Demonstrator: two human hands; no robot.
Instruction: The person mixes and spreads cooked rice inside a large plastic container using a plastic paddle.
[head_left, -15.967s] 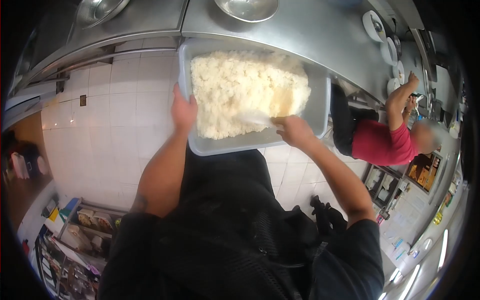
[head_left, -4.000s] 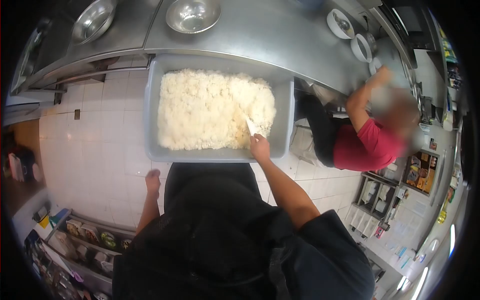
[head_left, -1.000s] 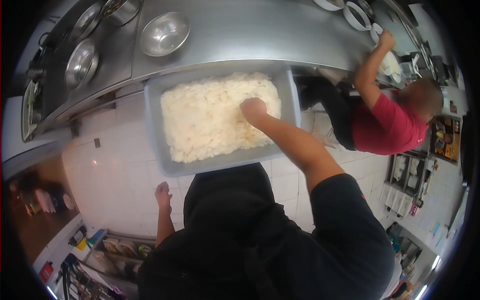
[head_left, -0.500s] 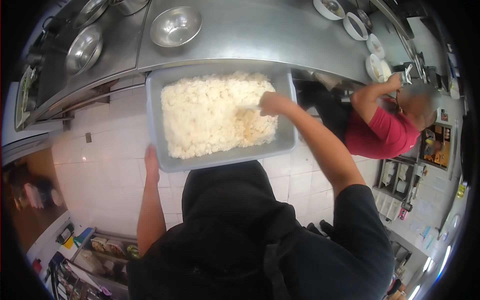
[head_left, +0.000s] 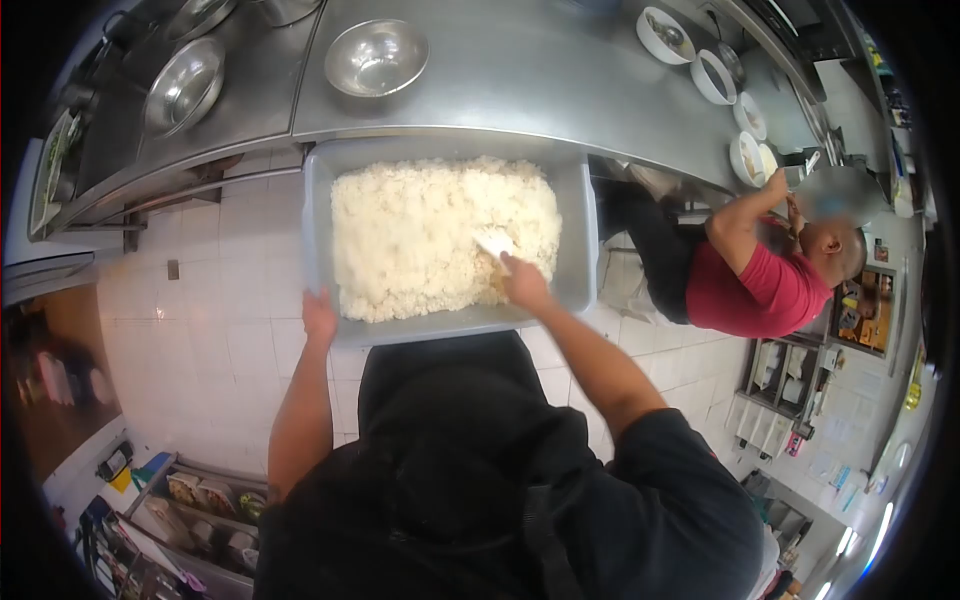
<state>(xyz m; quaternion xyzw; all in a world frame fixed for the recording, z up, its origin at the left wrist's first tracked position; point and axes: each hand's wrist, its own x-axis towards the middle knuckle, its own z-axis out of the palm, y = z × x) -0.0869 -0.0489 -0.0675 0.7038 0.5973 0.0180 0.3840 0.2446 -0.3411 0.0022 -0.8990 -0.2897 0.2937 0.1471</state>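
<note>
Slanting forward and inward from the sleeve, the right arm (head_left: 600, 365) reaches over the near rim of a grey tub (head_left: 577, 215), bent at the elbow. The right hand (head_left: 526, 285) has its grip closed on the handle of a white paddle (head_left: 493, 241), whose blade points up and to the left and meets the rice (head_left: 425, 235). That rice lies in a broad bed across the tub's floor, right of centre where the blade touches it. The left arm (head_left: 300, 415) extends almost straight ahead, and the left hand (head_left: 320, 316) is at the tub's near left corner; whether its grip wraps the rim, I cannot tell. Beyond the tub's far rim stretches a metal surface (head_left: 530, 85) with a steel bowl (head_left: 376, 58) on it.
</note>
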